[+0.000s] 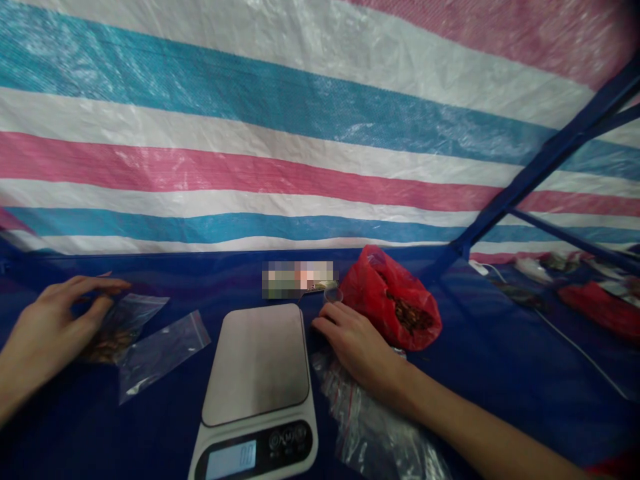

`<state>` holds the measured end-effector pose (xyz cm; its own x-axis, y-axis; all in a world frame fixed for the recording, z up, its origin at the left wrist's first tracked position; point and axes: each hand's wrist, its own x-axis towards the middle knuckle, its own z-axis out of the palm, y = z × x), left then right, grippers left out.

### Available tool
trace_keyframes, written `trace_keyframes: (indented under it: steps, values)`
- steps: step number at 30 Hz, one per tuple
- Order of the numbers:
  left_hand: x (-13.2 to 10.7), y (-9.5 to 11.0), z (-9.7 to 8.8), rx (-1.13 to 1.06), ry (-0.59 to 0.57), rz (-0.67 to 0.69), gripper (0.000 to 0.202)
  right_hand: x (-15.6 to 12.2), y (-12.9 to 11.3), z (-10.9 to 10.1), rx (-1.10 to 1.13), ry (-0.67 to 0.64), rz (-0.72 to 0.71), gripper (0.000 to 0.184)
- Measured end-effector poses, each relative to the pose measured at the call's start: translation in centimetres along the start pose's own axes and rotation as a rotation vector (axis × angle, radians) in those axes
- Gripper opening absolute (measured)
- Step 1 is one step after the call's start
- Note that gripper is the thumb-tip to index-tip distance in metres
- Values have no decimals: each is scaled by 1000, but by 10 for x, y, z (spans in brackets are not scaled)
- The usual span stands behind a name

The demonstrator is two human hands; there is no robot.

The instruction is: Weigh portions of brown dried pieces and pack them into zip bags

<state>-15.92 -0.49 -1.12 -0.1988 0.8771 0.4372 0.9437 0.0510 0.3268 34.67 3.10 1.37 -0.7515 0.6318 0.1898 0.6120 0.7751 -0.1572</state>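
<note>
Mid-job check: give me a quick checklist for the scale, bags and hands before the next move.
1. Display on the digital kitchen scale reads zero: ok, though the digits are small.
2. Right hand off the scale: ok; it sits beside it, above crumpled clear zip bags.
3. Left hand in contact with the small zip bag of brown pieces: cannot tell.
4. That bag's seal closed: cannot tell.
5. Brown pieces inside the red plastic bag: ok, visible through the plastic.
</note>
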Motion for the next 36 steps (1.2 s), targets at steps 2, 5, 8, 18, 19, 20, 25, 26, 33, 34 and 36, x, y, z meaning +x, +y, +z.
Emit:
trace_keyframes:
  steps: [2, 5, 8, 18, 19, 20, 25, 26, 33, 34, 36]
  values:
    - [-1, -3, 0, 8, 3, 8, 38, -1, 0, -4, -3, 3, 23, 21]
    - [-1, -1, -2, 27, -10, -8, 38, -5, 1, -8, 11, 27, 34, 19]
    - [0, 9, -7, 35, -38, -35, 41, -9, 3, -10, 9, 20, 30, 18]
    - [1, 19, -12, -12, -57, -14, 42, -11, 6, -15, 27, -42, 12, 15]
    - [1, 18, -11, -17, -56, -11, 41, -11, 5, -16, 34, -45, 10, 16]
    - [1, 18, -11, -22, -53, -10, 41, -12, 4, -16, 38, -49, 6, 17]
    - [3, 21, -13, -29, -40, -8, 39, -13, 1, -13, -4, -74, -37, 24]
    - [3, 21, -14, -28, -39, -13, 39, -13, 1, -12, -16, -82, -45, 25]
    - [3, 24, -18, -29, -58, -33, 39, -13, 0, -14, 20, -107, -32, 29]
    - [4, 24, -19, -27, -55, -39, 38, -14, 0, -15, 34, -110, -32, 30]
    - [4, 25, -19, -27, -48, -43, 38, -14, 0, -15, 67, -118, -32, 31]
